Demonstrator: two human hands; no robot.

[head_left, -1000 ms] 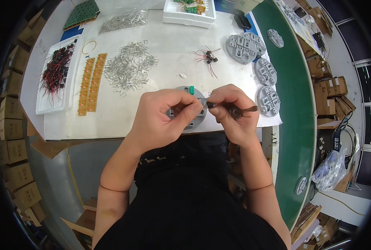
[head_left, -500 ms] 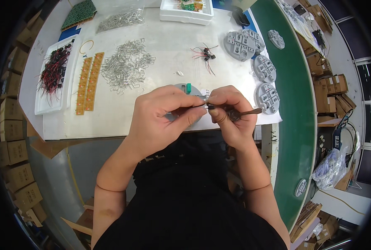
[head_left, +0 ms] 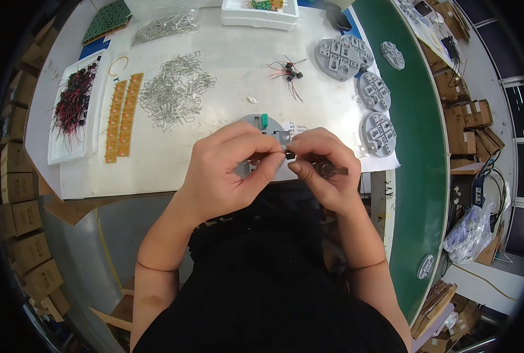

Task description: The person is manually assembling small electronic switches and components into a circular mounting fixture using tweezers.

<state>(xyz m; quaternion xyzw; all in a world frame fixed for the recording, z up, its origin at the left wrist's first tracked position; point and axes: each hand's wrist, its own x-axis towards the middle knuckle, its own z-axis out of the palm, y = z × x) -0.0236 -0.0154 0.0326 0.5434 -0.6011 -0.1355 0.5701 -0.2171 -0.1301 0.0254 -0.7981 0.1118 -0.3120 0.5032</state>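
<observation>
My left hand [head_left: 224, 167] is closed in a pinch at thumb and index finger on a small black part [head_left: 289, 155], apparently of the wired kind on the table. Facing it, my right hand [head_left: 338, 176] has its index finger at the part and its thumb slightly away. A dark brown tool [head_left: 328, 170] lies across the right palm, held by the curled fingers; its kind is hidden. Beneath both hands sits a round grey base [head_left: 249, 122] with a green block [head_left: 264, 121] on it, mostly covered by my left hand.
Black parts with red and black wires [head_left: 291, 72] lie beyond my hands. Leftward are bent metal clips [head_left: 176, 88], orange circuit board strips [head_left: 123, 120] and a white tray [head_left: 55, 150] of wired parts. Grey round bases [head_left: 380, 134] line the right edge, beside a green surface [head_left: 418, 176].
Both hands have shifted slightly left, with the black part between them. My right thumb has moved away from the part, and the brown tool has turned within the right hand.
</observation>
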